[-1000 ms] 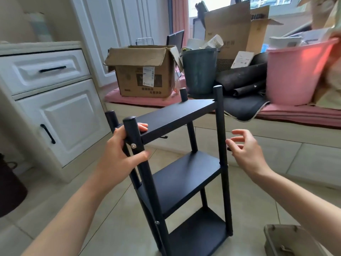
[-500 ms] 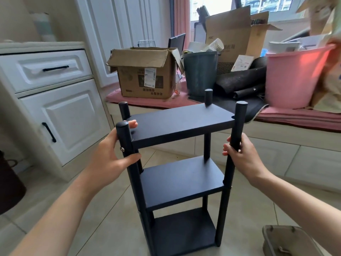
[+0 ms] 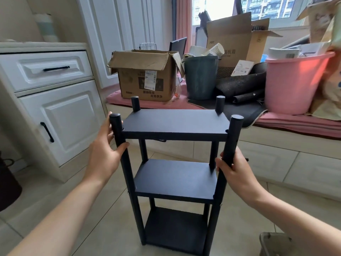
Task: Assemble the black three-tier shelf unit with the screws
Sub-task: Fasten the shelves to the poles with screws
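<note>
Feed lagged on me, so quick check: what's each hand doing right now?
Left hand: gripping the shelf unit's near-left post.
Right hand: gripping the near-right post.

You are in a lived-in home, in a room with a tiled floor [image 3: 258, 183] and a window [image 3: 267, 8] at the upper right that looks out on apartment blocks. At the left of the frame stands a white cabinet [image 3: 60, 115] with a drawer and a panelled door, both with black handles. Across the upper middle and right runs a low ledge with a pink cushion [image 3: 295, 121], crowded with a worn cardboard box [image 3: 145, 78], a dark bin [image 3: 201, 76] and a pink tub [image 3: 293, 84].
</note>
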`<state>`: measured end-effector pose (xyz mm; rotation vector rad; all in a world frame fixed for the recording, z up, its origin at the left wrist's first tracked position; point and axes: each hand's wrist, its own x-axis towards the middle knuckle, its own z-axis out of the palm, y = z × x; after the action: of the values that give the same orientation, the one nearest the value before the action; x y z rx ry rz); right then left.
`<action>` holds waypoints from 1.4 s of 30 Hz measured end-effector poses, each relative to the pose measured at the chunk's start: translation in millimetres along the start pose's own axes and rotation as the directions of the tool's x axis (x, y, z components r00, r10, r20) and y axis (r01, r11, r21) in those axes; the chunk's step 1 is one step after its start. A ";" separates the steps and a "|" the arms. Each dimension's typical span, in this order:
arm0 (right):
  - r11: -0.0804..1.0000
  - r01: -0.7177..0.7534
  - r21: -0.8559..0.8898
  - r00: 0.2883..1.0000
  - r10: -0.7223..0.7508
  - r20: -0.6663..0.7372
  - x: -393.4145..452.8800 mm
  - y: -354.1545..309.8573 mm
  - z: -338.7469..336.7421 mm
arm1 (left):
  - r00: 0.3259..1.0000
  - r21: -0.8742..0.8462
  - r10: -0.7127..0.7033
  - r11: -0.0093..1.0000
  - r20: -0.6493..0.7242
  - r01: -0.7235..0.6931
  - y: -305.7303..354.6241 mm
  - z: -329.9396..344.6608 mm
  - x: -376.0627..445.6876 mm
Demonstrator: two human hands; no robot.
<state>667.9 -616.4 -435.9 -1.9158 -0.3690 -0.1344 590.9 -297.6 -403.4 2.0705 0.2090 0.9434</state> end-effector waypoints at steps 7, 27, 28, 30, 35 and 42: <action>1.000 -0.019 0.016 0.998 0.018 0.067 -26.5 -9.5 9.3 | 0.989 0.089 -0.015 0.996 -0.149 0.028 4.5 12.2 3.1; 0.973 -0.061 -0.224 0.973 0.108 0.203 -24.3 -56.5 -51.8 | 0.708 0.519 0.604 0.499 0.366 -0.694 124.5 112.2 -39.5; 0.980 -0.042 -0.195 0.989 0.069 0.135 -24.0 -62.7 -59.5 | 0.707 0.521 0.607 0.498 0.362 -0.694 125.3 115.2 -37.2; 0.993 0.035 -0.109 0.999 -0.031 0.039 -23.3 -74.6 -66.4 | 0.704 0.520 0.623 0.499 0.341 -0.693 124.3 119.2 -33.5; 0.960 0.242 -0.140 0.965 -0.223 0.134 -12.7 -97.7 -55.9 | 0.680 0.503 0.667 0.494 0.303 -0.709 118.0 121.6 -29.2; 0.946 0.292 -0.140 0.954 -0.278 0.109 -9.4 -100.4 -63.4 | 0.649 0.485 0.726 0.493 0.228 -0.722 113.9 133.3 -26.1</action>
<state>632.3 -644.2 -325.7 -2.0161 -0.7142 -0.2772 644.4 -465.3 -382.3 2.7581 -0.5354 1.5307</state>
